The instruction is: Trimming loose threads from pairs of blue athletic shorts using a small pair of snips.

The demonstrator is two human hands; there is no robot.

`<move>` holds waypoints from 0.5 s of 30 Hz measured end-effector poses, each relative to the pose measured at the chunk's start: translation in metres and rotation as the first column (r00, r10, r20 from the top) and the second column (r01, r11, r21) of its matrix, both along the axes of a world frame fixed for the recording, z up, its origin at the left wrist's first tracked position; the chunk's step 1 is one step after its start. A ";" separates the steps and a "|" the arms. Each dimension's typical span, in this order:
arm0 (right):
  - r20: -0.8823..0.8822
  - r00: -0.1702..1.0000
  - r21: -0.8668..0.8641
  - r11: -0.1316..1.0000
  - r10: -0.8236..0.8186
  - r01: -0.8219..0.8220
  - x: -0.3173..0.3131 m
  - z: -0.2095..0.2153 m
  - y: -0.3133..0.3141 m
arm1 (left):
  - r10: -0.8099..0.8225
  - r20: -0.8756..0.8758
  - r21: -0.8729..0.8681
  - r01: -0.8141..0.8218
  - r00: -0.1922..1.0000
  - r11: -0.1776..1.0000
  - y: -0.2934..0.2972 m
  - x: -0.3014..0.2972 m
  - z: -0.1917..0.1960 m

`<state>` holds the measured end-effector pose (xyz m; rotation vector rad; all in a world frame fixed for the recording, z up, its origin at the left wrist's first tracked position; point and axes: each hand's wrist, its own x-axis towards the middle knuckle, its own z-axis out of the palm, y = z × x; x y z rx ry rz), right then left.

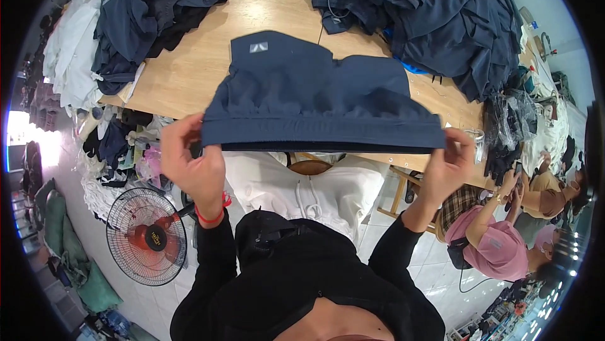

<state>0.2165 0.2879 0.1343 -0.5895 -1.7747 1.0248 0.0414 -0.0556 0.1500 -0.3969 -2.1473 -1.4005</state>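
A pair of navy shorts [309, 89] is stretched out before me, its gathered elastic waistband running level along the near side. My left hand [195, 158] pinches the left end of that waistband between thumb and fingers. At the opposite end my right hand [449, 158] grips the other corner the same way. The legs lie away from me on the wooden table [271, 4], with a small pale emblem near the far left hem. Between my hands the band is pulled taut, and its dark inner side shows along the lower edge.
Heaps of navy garments [441, 13] cover the table's far right, with another navy pile [148, 10] at far left beside white cloth [75, 45]. A standing fan [146, 237] is at my lower left. Two people sit at right, one in a pink shirt [501, 250].
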 end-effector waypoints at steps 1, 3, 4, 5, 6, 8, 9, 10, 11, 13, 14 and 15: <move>-0.037 0.998 0.036 0.998 -0.048 0.049 -0.006 0.018 -0.002 | -0.001 -0.076 0.017 0.002 0.997 1.000 0.002 -0.003 0.011; -0.120 0.993 0.046 0.999 -0.014 0.019 -0.024 0.025 0.008 | -0.024 -0.145 0.003 0.025 0.989 1.000 0.015 -0.022 0.028; -0.124 0.992 0.005 1.000 -0.012 0.012 -0.039 0.026 0.013 | -0.050 -0.114 -0.021 0.048 0.992 0.999 0.025 -0.038 0.031; -0.010 0.999 0.099 0.994 -0.041 0.041 -0.057 0.023 0.024 | -0.075 -0.082 -0.045 0.072 0.994 0.996 0.038 -0.060 0.033; 0.058 0.998 0.311 0.950 -0.039 0.019 -0.082 0.022 0.034 | -0.157 -0.148 -0.121 0.140 0.976 0.983 0.043 -0.094 0.028; 0.263 0.943 -0.076 0.979 0.205 -0.191 -0.124 0.011 0.063 | -0.176 -0.236 -0.350 0.085 0.956 0.933 0.062 -0.170 0.016; 0.207 0.964 -0.037 0.986 0.169 -0.165 -0.141 0.004 0.075 | -0.177 -0.272 -0.391 0.060 0.946 0.919 0.069 -0.191 0.010; 0.146 0.980 0.002 0.991 0.135 -0.137 -0.156 0.007 0.077 | -0.157 -0.278 -0.241 0.089 0.948 0.966 0.087 -0.180 0.024; 0.094 0.995 0.200 0.979 0.026 -0.044 -0.147 0.007 0.077 | -0.136 -0.279 -0.085 0.117 0.951 0.990 0.106 -0.167 0.037; -0.312 0.944 0.223 0.974 0.109 -0.038 -0.145 0.034 0.050 | 0.048 -0.545 -0.042 -0.084 0.837 0.996 0.107 -0.149 0.059; -0.275 0.957 0.361 0.932 0.094 0.012 -0.130 0.048 0.045 | 0.120 -0.546 -0.067 -0.187 0.829 0.980 0.097 -0.126 0.077; -0.300 0.943 0.352 0.935 0.148 -0.035 -0.118 0.056 0.035 | 0.071 -0.543 0.072 -0.038 0.837 0.997 0.087 -0.120 0.080</move>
